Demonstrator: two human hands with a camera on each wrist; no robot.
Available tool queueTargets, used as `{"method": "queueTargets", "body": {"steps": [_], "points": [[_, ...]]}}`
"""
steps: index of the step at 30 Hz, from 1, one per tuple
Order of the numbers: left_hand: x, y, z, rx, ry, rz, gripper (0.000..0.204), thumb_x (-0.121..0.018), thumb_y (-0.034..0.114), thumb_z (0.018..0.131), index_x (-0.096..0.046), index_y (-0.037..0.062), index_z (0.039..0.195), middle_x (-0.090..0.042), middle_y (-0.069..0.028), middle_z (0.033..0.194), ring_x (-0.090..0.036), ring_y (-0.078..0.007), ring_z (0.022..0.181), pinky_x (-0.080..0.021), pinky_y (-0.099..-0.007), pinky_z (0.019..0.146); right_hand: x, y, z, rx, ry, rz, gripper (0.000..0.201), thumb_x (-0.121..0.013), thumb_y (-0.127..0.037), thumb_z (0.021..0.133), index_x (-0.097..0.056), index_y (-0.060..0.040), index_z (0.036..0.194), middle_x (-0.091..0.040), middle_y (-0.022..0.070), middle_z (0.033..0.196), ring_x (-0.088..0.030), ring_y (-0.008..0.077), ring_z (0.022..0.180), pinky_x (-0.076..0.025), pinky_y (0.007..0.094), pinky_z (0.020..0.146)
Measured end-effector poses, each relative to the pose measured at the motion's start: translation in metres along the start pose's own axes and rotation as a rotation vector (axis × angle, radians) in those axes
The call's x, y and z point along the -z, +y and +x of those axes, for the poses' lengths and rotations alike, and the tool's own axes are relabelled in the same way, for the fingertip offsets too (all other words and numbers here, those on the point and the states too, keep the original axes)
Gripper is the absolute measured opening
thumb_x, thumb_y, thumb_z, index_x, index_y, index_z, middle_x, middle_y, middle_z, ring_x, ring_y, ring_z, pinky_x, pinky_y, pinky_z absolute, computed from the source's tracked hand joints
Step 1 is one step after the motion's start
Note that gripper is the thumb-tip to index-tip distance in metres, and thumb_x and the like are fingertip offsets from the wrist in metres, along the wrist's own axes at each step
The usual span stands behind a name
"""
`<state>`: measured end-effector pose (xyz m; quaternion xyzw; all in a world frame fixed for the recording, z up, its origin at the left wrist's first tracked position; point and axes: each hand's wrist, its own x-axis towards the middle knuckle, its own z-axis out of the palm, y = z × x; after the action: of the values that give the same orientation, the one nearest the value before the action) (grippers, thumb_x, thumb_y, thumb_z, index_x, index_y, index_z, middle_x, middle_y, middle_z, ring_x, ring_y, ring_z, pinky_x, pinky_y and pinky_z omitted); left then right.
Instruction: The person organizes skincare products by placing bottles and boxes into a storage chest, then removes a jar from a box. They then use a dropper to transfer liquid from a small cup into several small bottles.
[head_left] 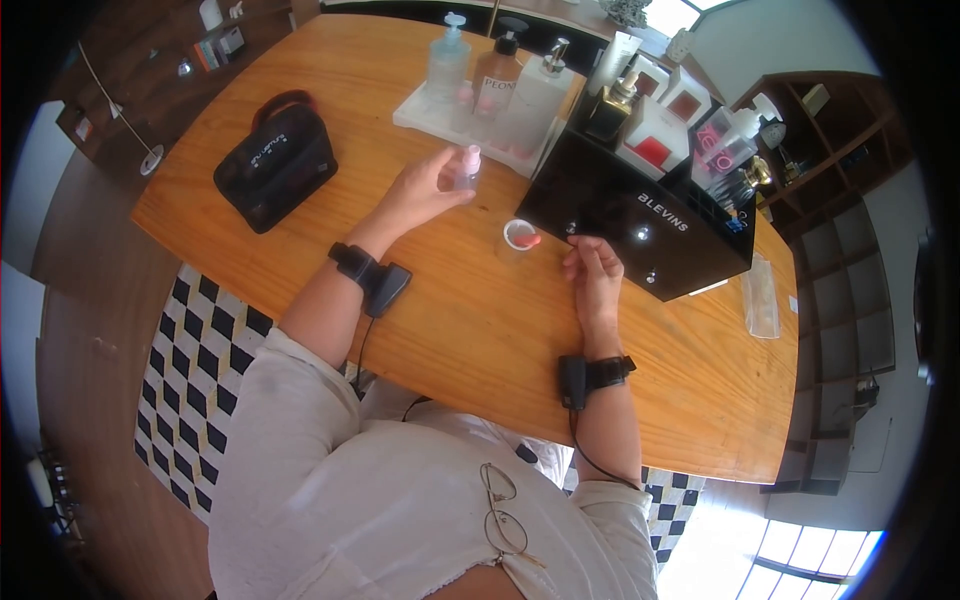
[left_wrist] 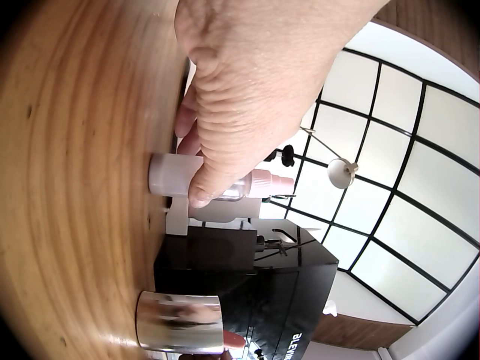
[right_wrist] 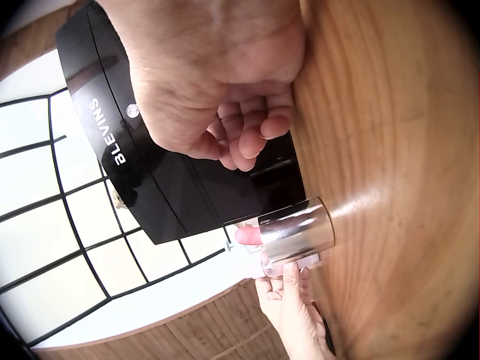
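Observation:
The left hand [head_left: 422, 190] grips a small clear spray bottle with a pink top [head_left: 470, 165], thumb and fingers on its sides; in the left wrist view the bottle [left_wrist: 171, 175] stands upright with its base at the table. To its right is a shiny silver cup [right_wrist: 298, 231] with a pink-red item [right_wrist: 248, 235] poking out over its rim. The right hand [head_left: 597, 285] rests near the black box's front, its fingers loosely curled and holding nothing; the right wrist view shows that hand [right_wrist: 217, 90] beside the box.
A black BLEVINS box [head_left: 610, 215] loaded with cosmetics stands at the right. Behind the left hand, a white tray [head_left: 415, 118] holds several pump bottles. A black pouch [head_left: 275, 170] lies at the left, and a clear packet [head_left: 761, 298] near the right edge.

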<state>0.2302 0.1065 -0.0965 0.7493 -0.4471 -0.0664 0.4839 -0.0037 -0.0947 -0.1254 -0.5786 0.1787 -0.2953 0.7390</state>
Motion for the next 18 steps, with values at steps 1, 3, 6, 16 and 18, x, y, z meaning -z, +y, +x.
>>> {"method": "queueTargets", "body": {"steps": [1, 3, 6, 16, 18], "points": [[0.0001, 0.0011, -0.0001, -0.001, 0.003, 0.005, 0.059, -0.081, 0.021, 0.081, -0.055, 0.0031, 0.13, -0.069, -0.0119, 0.112, -0.067, -0.0236, 0.1, -0.053, -0.0359, 0.089, -0.0003, -0.0001, -0.0001, -0.001, -0.001, 0.002, 0.017, -0.06, -0.014, 0.099, -0.07, -0.0002, 0.1, -0.065, 0.0027, 0.072, -0.054, 0.006, 0.057, -0.041, 0.0189, 0.053], [-0.0009, 0.0009, 0.0001, -0.024, 0.022, -0.005, 0.059, -0.082, 0.021, 0.081, -0.055, 0.0036, 0.131, -0.069, -0.0117, 0.111, -0.067, -0.0231, 0.099, -0.053, -0.0358, 0.089, 0.0002, 0.0, 0.0001, -0.007, 0.011, -0.01, 0.017, -0.06, -0.014, 0.099, -0.07, -0.0004, 0.1, -0.065, 0.0026, 0.072, -0.054, 0.0061, 0.057, -0.041, 0.0189, 0.053], [-0.0015, -0.0004, -0.0001, -0.048, 0.056, -0.025, 0.06, -0.082, 0.023, 0.08, -0.056, 0.0053, 0.131, -0.07, -0.0113, 0.108, -0.067, -0.0224, 0.098, -0.053, -0.0357, 0.088, 0.0008, 0.0005, 0.0005, -0.011, 0.011, -0.009, 0.017, -0.06, -0.015, 0.099, -0.07, -0.0008, 0.1, -0.066, 0.0024, 0.071, -0.054, 0.0061, 0.056, -0.041, 0.0189, 0.053], [0.0025, 0.0009, 0.0008, 0.029, 0.089, 0.005, 0.059, -0.083, 0.022, 0.078, -0.057, 0.0067, 0.129, -0.07, -0.0106, 0.105, -0.067, -0.0216, 0.096, -0.053, -0.0359, 0.086, 0.0023, 0.0017, 0.0015, 0.0, -0.006, 0.002, 0.017, -0.06, -0.016, 0.1, -0.07, -0.0013, 0.1, -0.066, 0.0022, 0.072, -0.054, 0.0057, 0.056, -0.041, 0.0194, 0.052], [0.0016, 0.0001, 0.0009, 0.023, 0.085, 0.006, 0.059, -0.083, 0.022, 0.078, -0.057, 0.0067, 0.129, -0.07, -0.0105, 0.106, -0.067, -0.0217, 0.095, -0.053, -0.0359, 0.086, 0.003, 0.0019, 0.0019, -0.001, -0.012, -0.001, 0.017, -0.06, -0.016, 0.1, -0.07, -0.0012, 0.1, -0.066, 0.0022, 0.072, -0.054, 0.0058, 0.056, -0.041, 0.0194, 0.052]]}}
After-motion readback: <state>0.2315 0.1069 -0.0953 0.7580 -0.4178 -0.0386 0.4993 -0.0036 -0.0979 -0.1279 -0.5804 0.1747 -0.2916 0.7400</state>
